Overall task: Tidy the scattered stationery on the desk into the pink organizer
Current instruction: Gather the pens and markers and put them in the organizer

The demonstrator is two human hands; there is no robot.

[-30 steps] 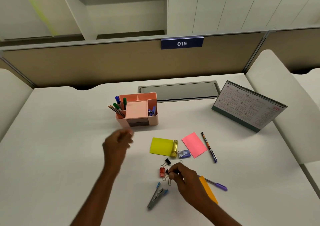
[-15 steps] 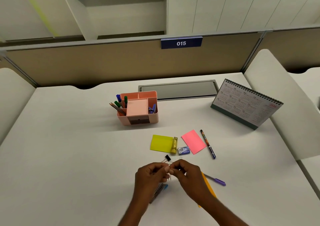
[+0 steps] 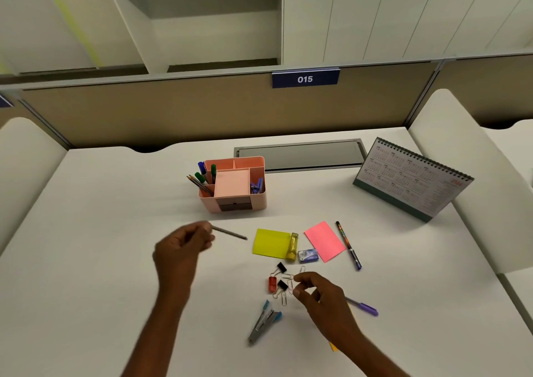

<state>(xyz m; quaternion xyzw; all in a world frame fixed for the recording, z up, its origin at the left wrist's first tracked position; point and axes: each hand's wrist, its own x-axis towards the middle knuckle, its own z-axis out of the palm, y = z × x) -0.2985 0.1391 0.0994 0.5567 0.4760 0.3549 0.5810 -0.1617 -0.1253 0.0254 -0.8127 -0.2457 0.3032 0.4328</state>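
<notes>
A: Free room? The surface [image 3: 86,261] lies bare on the left, and between the pink organizer [image 3: 233,186] and the yellow note [image 3: 271,242].

B: Obstacles: paper clips [image 3: 284,293], 2 notes and pens crowd the centre-right; the desk calendar [image 3: 409,179] blocks the far right.

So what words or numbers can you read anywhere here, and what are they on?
"015": white digits on the blue sign on the partition behind the desk.
Desk calendar: grids and a red number, too small to read.
Small blue box by the pink note: print too blurred.
Nothing else readable.
</notes>
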